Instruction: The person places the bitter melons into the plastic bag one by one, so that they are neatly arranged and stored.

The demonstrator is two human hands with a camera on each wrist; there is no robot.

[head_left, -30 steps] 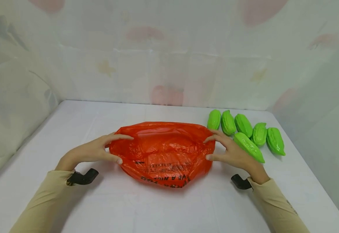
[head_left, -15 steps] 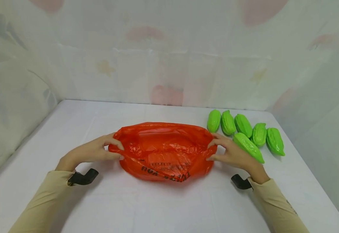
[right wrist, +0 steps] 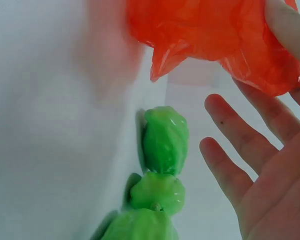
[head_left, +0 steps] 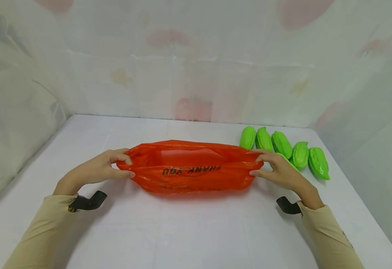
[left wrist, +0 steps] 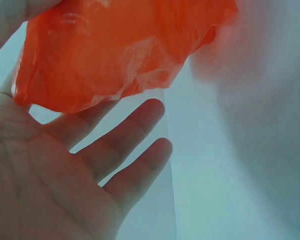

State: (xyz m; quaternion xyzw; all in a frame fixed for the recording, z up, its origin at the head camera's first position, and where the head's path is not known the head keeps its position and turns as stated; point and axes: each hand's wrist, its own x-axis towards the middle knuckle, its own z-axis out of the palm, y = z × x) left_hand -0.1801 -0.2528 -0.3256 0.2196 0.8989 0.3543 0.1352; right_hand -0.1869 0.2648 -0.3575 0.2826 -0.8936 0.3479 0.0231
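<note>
A red plastic bag (head_left: 192,179) printed with THANK YOU is stretched sideways between both hands, its mouth facing up with a narrow gap. My left hand (head_left: 100,170) pinches the bag's left edge between thumb and index finger. At the opposite edge, my right hand (head_left: 280,172) pinches the plastic the same way. In the left wrist view, the other fingers (left wrist: 135,135) spread beneath the bag (left wrist: 110,50). The right wrist view likewise has the lower fingers (right wrist: 240,130) held off the bag (right wrist: 200,30).
Several shiny green bitter-melon-like vegetables (head_left: 299,155) lie at the back right of the white table (head_left: 196,239), one partly behind the right hand. Pale patterned cloth (head_left: 196,74) hangs along the back and sides.
Both hands have closed their fingers on the bag's edges and moved apart. The bag is pulled wider and its mouth has narrowed, with the THANK YOU print now facing up front.
</note>
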